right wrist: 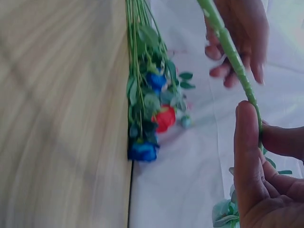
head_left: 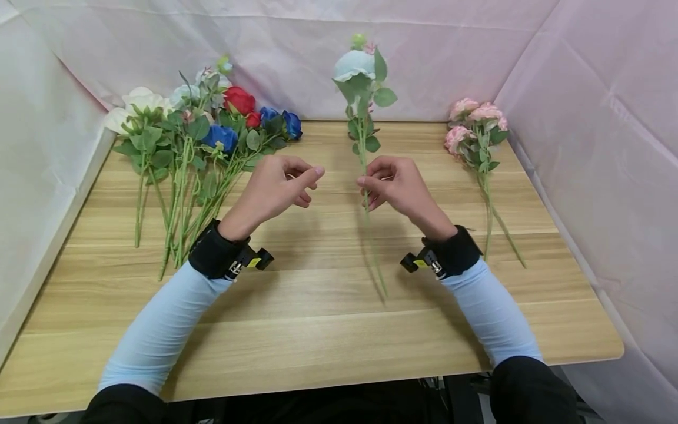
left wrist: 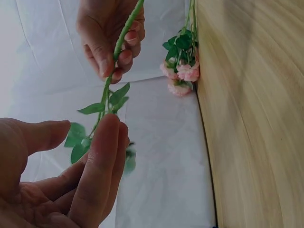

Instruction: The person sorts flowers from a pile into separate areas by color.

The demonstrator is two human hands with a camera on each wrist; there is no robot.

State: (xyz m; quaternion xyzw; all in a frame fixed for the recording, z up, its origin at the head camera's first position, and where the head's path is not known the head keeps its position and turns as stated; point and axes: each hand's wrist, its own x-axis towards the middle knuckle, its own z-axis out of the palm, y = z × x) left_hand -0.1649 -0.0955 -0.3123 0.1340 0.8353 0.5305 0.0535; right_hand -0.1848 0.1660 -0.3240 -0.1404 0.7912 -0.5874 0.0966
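My right hand pinches the green stem of an artificial flower between thumb and fingers, holding it upright over the table. Its pale blue bloom is at the top, with green leaves below and a small pink bit beside it. Left of the stem, my left hand hovers with its fingers loosely bent and nothing in them. In the left wrist view a gap shows between the left thumb and fingers. The right wrist view shows the right thumb pressed to the stem.
A pile of artificial flowers, white, red, blue and pale, lies on the left of the wooden table. Several pink flowers lie at the right. White cloth walls the back and sides.
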